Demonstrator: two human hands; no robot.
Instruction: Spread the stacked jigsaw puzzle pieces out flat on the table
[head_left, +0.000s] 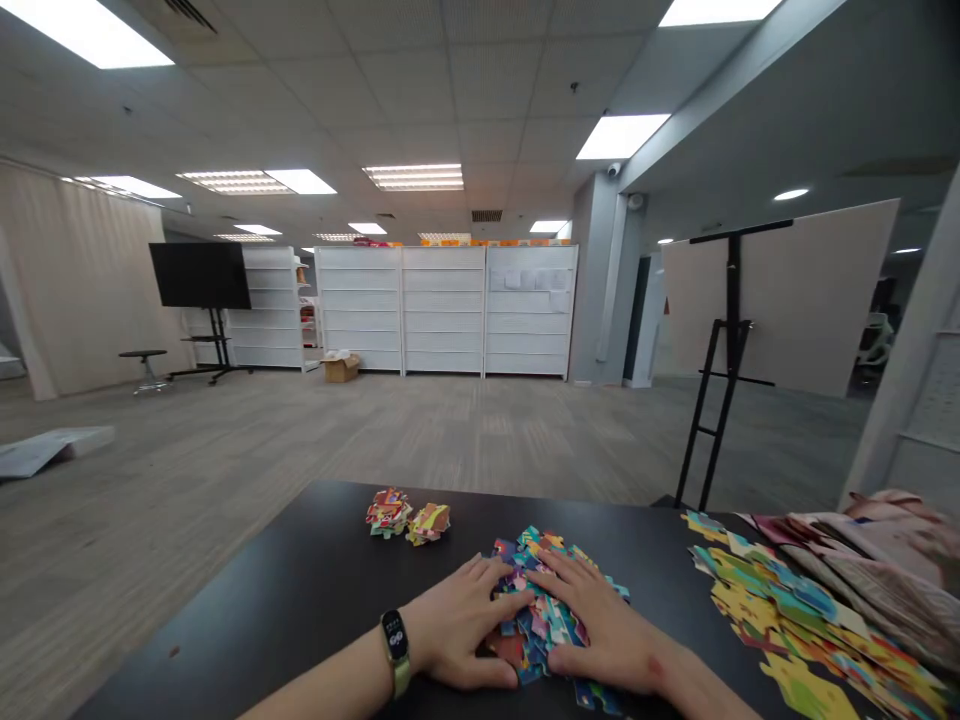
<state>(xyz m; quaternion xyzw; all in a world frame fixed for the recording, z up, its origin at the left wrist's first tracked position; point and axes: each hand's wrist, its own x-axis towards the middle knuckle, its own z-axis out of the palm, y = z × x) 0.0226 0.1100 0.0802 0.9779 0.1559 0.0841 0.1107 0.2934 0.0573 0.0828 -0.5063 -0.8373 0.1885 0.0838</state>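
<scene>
Two bare hands, left hand (457, 625) and right hand (604, 625) both spread wide, palms down, pressing a heap of jigsaw puzzle pieces (551, 620) from either side, on a black table (247, 590)

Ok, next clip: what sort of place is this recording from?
Probably a large commercial interior, such as a shop floor or showroom: white shelving units line the far wall, a wide carpet-tile floor spreads before them, and ceiling panel lights run overhead.
</scene>
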